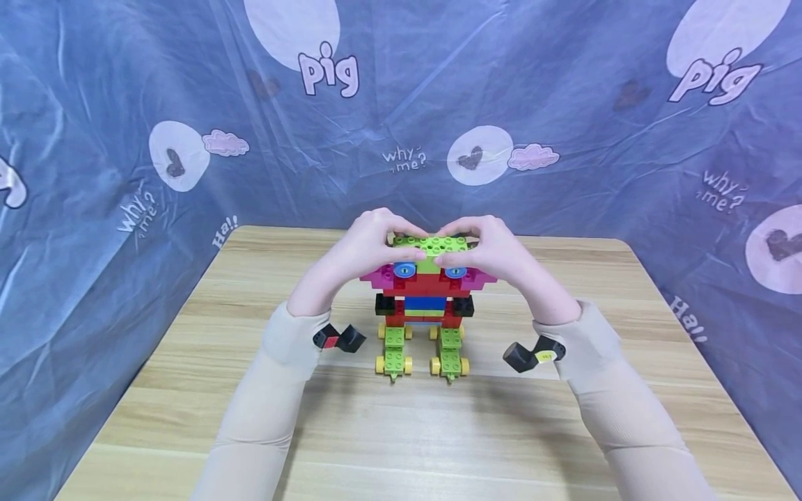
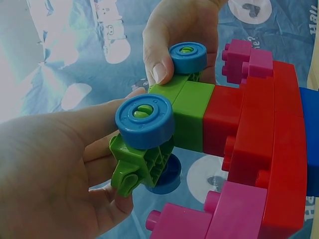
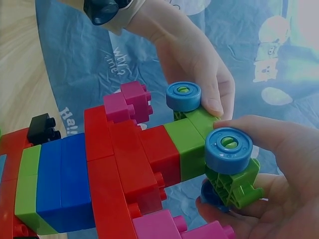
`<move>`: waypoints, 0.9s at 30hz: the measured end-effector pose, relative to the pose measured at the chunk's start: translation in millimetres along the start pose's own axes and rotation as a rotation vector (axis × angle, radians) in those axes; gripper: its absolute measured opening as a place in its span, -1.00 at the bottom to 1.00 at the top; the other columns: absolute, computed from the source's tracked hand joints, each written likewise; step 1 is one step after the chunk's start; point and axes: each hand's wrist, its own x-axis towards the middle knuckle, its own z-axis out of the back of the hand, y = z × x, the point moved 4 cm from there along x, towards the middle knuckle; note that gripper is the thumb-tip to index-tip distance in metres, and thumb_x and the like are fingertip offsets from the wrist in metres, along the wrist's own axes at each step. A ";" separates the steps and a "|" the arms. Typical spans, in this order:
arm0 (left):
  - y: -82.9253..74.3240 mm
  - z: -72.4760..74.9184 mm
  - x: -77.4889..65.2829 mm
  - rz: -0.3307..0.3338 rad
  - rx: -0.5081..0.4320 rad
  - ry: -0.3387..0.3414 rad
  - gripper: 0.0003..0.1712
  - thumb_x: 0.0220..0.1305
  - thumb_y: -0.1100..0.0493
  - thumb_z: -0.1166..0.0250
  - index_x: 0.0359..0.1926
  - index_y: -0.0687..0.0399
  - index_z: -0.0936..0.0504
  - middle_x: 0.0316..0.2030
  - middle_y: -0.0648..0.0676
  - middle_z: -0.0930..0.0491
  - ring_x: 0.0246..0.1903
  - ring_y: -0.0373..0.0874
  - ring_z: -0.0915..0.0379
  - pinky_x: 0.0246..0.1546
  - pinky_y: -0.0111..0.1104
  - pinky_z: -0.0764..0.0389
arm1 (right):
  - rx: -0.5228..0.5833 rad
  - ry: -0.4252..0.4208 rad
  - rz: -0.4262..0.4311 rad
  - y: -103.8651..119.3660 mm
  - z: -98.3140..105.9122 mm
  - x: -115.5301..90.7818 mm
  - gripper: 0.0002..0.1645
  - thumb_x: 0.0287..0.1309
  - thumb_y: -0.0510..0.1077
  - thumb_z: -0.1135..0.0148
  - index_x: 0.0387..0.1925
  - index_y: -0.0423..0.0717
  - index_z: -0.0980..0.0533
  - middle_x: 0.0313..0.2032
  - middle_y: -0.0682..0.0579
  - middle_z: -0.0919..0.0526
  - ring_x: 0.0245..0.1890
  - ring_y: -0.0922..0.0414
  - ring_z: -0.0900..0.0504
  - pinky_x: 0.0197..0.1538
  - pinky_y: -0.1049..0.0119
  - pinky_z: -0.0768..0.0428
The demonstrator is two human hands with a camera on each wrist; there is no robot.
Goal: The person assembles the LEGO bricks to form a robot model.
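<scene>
A toy figure of building blocks stands upright on the wooden table, its red bricks [image 1: 422,284] forming the chest. Across its top lies a green wheeled block [image 1: 432,243] with blue wheels [image 2: 144,121]. My left hand [image 1: 371,240] pinches the left end of that block, thumb on the near side and fingers behind. Mirroring it, my right hand [image 1: 491,243] pinches the right end. Both thumbs nearly meet at the front. Pink bricks [image 3: 119,107] stick out at the shoulders below the hands. Blue bricks [image 3: 65,177] make up the waist.
Green wheeled blocks [image 1: 394,348] with yellow wheels serve as the figure's feet on the table [image 1: 401,438]. Black bricks [image 1: 462,306] jut from its sides. A blue printed cloth [image 1: 401,104] hangs behind the table and along both sides.
</scene>
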 end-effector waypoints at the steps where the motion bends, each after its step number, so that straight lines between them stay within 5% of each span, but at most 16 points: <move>1: -0.3 0.2 -0.4 -0.006 0.004 0.000 -0.61 0.11 0.05 -0.44 -0.02 0.05 -0.72 -0.29 -0.01 -0.71 -0.32 -0.11 -0.33 -0.34 -0.33 -0.36 | -0.004 0.002 0.001 0.1 -0.1 0.0 -0.52 -0.02 -0.03 -0.45 -0.03 -0.11 -0.63 -0.03 -0.10 -0.67 0.03 -0.03 -0.55 0.09 -0.06 -0.53; 17: -3.7 1.6 -3.4 -0.067 0.092 -0.034 -0.57 0.13 0.03 -0.42 0.01 0.09 -0.69 -0.12 0.04 -0.70 -0.18 -0.10 -0.42 -0.17 -0.28 -0.41 | -0.010 0.007 0.061 -0.3 -0.7 -2.7 -0.49 0.06 -0.03 -0.40 0.07 -0.07 -0.58 0.02 -0.07 -0.64 -0.17 0.02 -0.62 -0.12 0.20 -0.61; 27: -4.6 7.5 -12.3 -0.115 0.073 -0.143 -0.57 0.16 0.06 -0.40 0.04 0.10 -0.67 -0.05 0.06 -0.68 -0.11 -0.11 -0.44 -0.22 -0.31 -0.50 | 0.051 -0.040 0.126 0.1 6.9 -9.2 -0.48 0.10 -0.10 -0.38 0.11 -0.17 -0.54 0.18 -0.07 -0.54 0.19 -0.05 -0.47 0.19 0.01 -0.51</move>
